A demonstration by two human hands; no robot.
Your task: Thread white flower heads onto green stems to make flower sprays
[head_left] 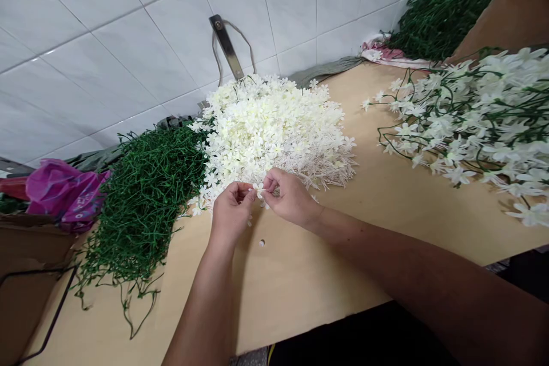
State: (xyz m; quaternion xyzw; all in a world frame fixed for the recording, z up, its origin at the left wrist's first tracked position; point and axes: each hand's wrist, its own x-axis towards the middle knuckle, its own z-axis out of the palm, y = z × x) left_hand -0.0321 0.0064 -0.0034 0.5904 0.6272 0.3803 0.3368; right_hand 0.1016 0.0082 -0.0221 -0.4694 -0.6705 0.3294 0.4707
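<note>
A big heap of small cream plastic flower heads point(274, 126) lies on the wooden table point(309, 274) against the tiled wall. My left hand point(231, 211) and my right hand point(289, 197) meet at the heap's near edge. Both are closed in a pinch on small flower pieces point(259, 190) held between their fingertips. A single tiny white piece point(261, 243) lies loose on the table just below my hands.
A pile of green plastic stems point(143, 194) lies left of the heap, and more green stems point(446, 6) are at the back right. Finished white flower sprays point(480, 120) cover the right. A pink bag point(64, 191) sits on a cardboard box point(26, 274) at the left.
</note>
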